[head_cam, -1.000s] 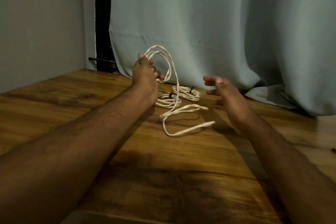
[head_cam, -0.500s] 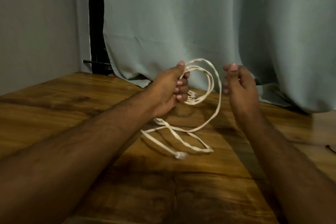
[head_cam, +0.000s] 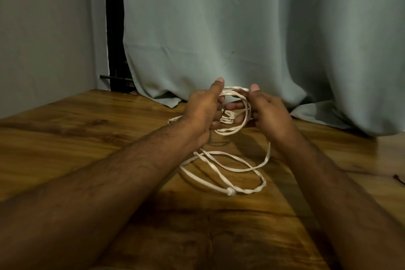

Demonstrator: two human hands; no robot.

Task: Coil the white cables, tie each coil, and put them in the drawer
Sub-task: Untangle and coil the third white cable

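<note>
Holding the coil (head_cam: 235, 112) between both hands: left hand (head_cam: 203, 114) grips it, right hand (head_cam: 266, 112) pinches too; loose cable tail (head_cam: 228, 169) trails toward me on the table (head_cam: 87, 138), below the right hand.

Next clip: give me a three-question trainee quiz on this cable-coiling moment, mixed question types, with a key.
1. True or false: both the left hand and the right hand grip the white cable.
2. Where does the cable's loose tail lie? A) on the wooden table B) over the curtain C) in a drawer
3. Fill in: the loops held up between the hands form a ____.

Key: 1 true; 2 A; 3 coil
</note>
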